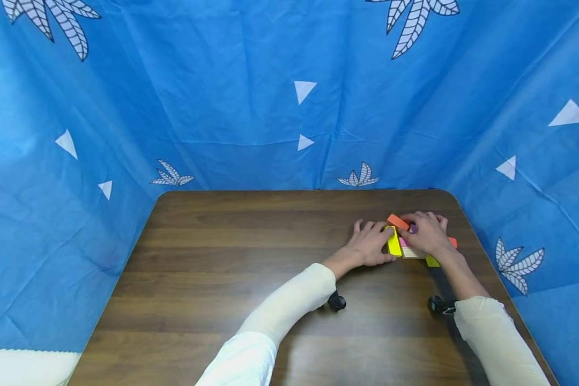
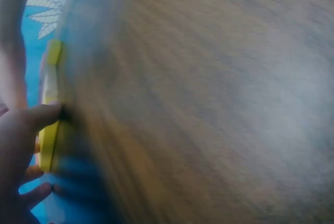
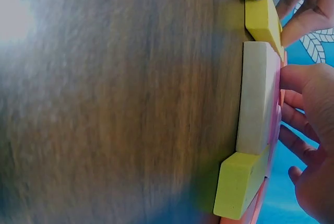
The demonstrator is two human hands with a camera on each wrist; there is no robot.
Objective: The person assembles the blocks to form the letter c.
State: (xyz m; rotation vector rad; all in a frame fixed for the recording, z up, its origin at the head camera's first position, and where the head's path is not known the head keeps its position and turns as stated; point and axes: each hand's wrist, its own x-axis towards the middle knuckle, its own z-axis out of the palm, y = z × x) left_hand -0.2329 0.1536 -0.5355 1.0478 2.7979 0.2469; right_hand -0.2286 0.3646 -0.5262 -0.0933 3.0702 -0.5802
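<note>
Toward the right end of the table, both hands are at a small group of coloured blocks. The left hand [image 1: 370, 245] holds a yellow block [image 1: 393, 244], thumb at its near end and fingers along its far part. The right hand [image 1: 427, 231] reaches over the group, with thumb and index finger by an orange block [image 1: 398, 221] and a purple block [image 1: 413, 229]; I cannot tell whether it grips either. Below that hand lies a pale wooden block [image 3: 253, 96] against a pink one [image 1: 403, 242]. A second yellow block [image 3: 237, 182] adjoins the pale block's other end.
A red-orange block [image 1: 452, 243] shows beyond the right hand. The brown wooden table [image 1: 251, 268] has blue patterned cloth [image 1: 251, 96] hanging behind it and at both sides. Dark wrist cameras [image 1: 336, 301] hang beneath the forearms, close over the tabletop.
</note>
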